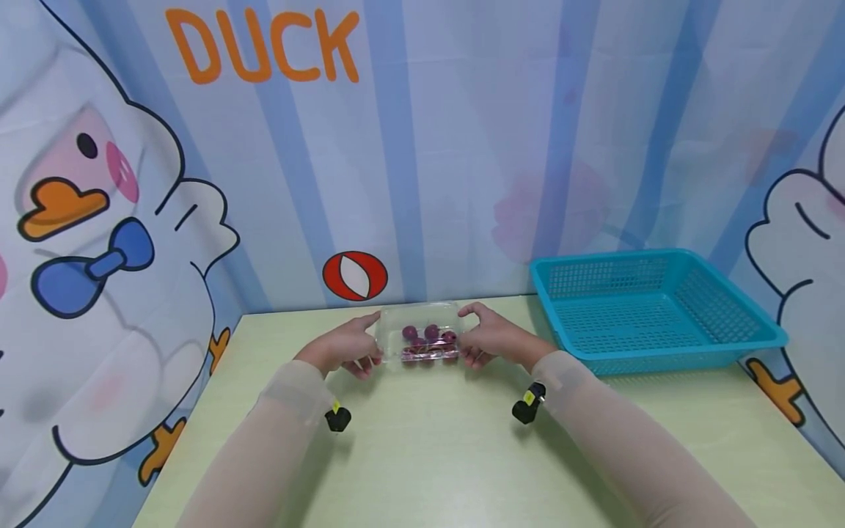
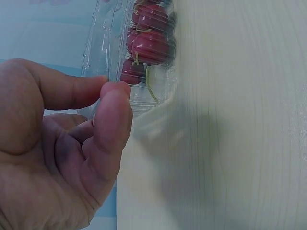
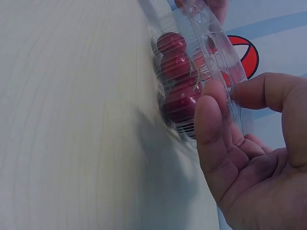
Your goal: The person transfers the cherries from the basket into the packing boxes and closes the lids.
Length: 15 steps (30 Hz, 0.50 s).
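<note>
A clear plastic clamshell box (image 1: 394, 323) stands at the far side of the table, with several dark red cherries (image 1: 432, 332) inside. My left hand (image 1: 346, 346) pinches the box's rim at its left end between thumb and forefinger. At the opposite end, my right hand (image 1: 495, 339) pinches the rim the same way. Green stems show among the cherries (image 2: 151, 47) in the left wrist view. Through the ribbed wall, the right wrist view shows more cherries (image 3: 182, 102). Whether the lid is fully fastened I cannot tell.
To the right of the box, a turquoise plastic basket (image 1: 667, 359) with mesh walls rests on the pale wooden table (image 1: 422, 447). Behind the table's back edge hangs a blue-striped curtain (image 1: 455, 183) printed with ducks.
</note>
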Available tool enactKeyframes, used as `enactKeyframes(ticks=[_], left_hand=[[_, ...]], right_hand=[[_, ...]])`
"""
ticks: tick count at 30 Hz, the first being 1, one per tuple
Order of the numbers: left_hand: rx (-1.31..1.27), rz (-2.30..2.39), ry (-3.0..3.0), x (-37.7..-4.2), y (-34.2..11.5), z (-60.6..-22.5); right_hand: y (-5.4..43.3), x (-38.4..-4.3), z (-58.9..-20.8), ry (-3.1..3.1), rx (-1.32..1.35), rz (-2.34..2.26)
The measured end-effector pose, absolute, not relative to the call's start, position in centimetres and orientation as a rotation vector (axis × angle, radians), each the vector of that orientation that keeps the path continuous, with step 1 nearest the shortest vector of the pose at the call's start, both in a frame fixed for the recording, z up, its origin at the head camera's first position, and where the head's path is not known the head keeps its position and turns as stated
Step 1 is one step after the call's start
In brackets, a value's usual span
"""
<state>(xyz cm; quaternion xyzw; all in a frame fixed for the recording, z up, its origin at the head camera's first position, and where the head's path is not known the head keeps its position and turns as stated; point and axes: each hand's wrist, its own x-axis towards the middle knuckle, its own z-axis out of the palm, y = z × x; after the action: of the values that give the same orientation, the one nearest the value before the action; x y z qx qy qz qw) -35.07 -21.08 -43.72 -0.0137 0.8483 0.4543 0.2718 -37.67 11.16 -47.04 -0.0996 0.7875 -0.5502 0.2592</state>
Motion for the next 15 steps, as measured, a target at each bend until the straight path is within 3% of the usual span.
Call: enactKeyframes(ticks=[15], left_hand=[[-0.046, 1.205, 2.267, -34.99, -21.18, -43.63]], right_hand=[[10.8, -37.69, -47.2, 2.173, -0.231, -1.456]])
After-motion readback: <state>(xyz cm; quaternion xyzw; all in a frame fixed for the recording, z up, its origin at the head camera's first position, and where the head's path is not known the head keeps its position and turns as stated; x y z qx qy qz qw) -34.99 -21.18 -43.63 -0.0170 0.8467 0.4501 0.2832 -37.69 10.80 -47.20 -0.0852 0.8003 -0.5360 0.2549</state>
